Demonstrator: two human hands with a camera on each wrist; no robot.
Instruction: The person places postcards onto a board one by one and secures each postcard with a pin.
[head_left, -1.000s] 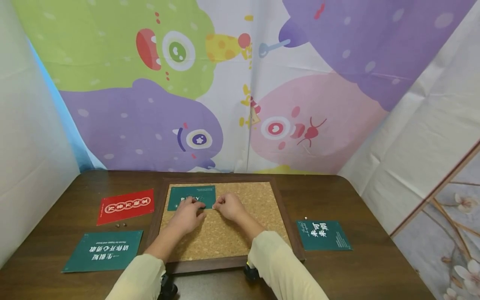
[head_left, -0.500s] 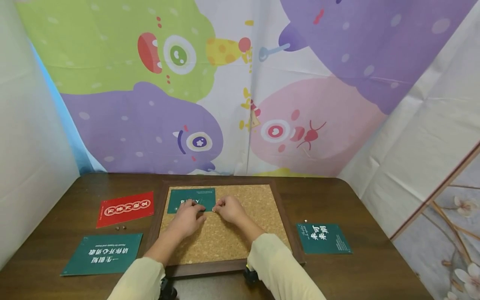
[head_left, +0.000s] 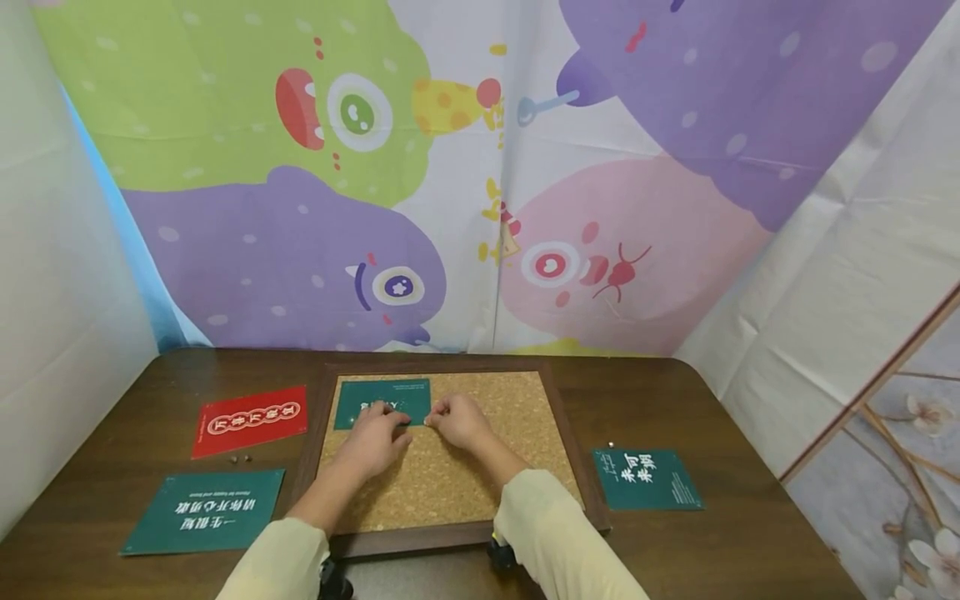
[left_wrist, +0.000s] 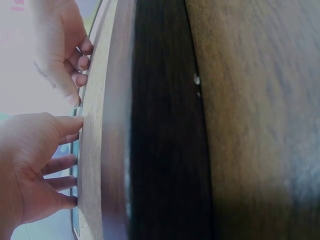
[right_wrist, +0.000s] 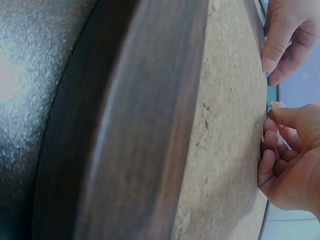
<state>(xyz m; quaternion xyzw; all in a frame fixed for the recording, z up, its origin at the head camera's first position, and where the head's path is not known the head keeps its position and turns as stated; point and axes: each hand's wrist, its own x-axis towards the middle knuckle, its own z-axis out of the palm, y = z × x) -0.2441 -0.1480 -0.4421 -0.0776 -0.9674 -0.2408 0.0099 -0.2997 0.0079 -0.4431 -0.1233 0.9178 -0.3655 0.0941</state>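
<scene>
The green card [head_left: 390,392] on the cork board [head_left: 457,492] seems light and bendy, best held by its edges; the left hand [head_left: 377,437] touches it, fingers apart, and the right hand [head_left: 459,422] pinches a pin [head_left: 427,422].

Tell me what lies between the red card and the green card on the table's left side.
In the head view, two small pieces, too tiny to identify, lie on the table between the red card and green card.

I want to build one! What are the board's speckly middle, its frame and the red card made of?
Speckly middle: probably cork, matte, with brown grains. Frame: maybe wood or wood-look, slightly shiny, with streaks. Red card: likely paper, smooth, thin and flat with printed letters.
</scene>
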